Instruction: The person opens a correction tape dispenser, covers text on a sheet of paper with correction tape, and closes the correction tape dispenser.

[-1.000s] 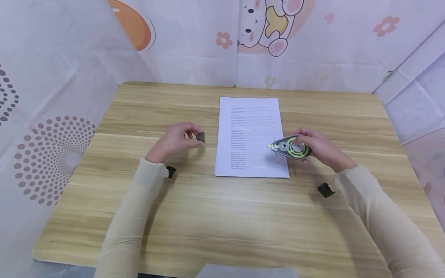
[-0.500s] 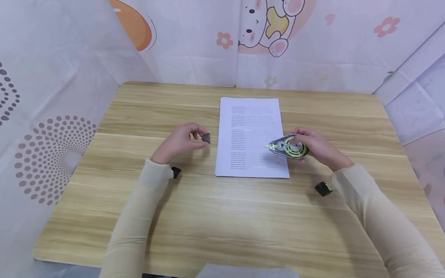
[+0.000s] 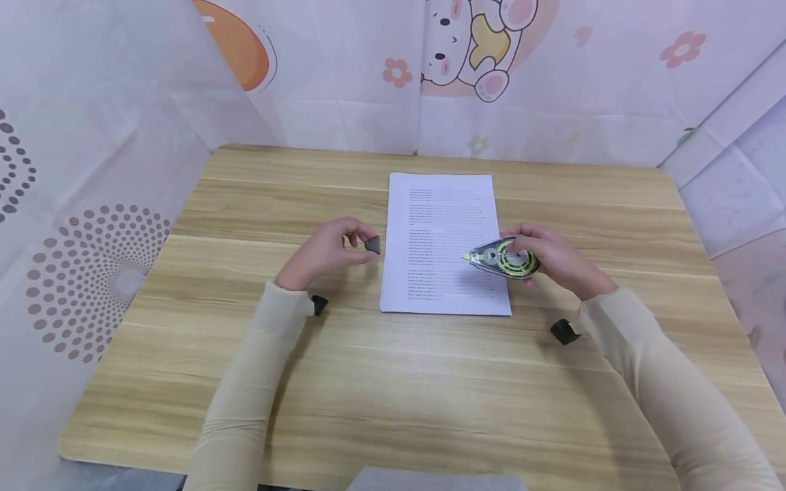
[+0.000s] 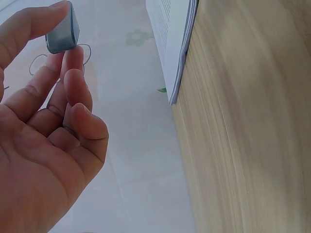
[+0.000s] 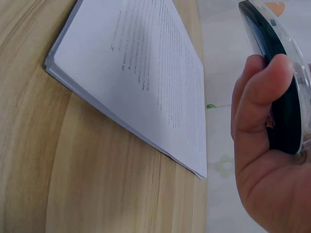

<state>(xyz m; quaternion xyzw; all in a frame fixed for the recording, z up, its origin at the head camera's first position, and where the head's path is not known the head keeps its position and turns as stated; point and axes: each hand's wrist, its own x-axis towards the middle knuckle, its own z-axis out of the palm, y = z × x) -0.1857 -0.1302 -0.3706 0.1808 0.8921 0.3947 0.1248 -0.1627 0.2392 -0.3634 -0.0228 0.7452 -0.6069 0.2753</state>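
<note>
A correction tape (image 3: 500,259) with a green-and-clear body hangs over the right part of the paper stack, its yellow-green tip pointing left. My right hand (image 3: 557,262) grips its rear end; in the right wrist view the fingers curl around the dark side of the tape (image 5: 285,104). Between thumb and fingertips my left hand (image 3: 325,254) pinches a small dark grey cap (image 3: 372,245), close to the paper's left edge. The left wrist view shows this cap (image 4: 63,31) as smooth and slightly see-through. Tape and cap are apart.
A stack of printed sheets (image 3: 439,204) lies on the wooden table (image 3: 393,395), between the two hands. Dark curved pieces stick out at both wrists. Patterned white curtains (image 3: 344,82) hang behind the table and at its sides.
My left hand has moved right with the cap, to the paper's edge. My right hand has shifted slightly left with the correction tape, narrowing the gap. The paper has stayed put.
</note>
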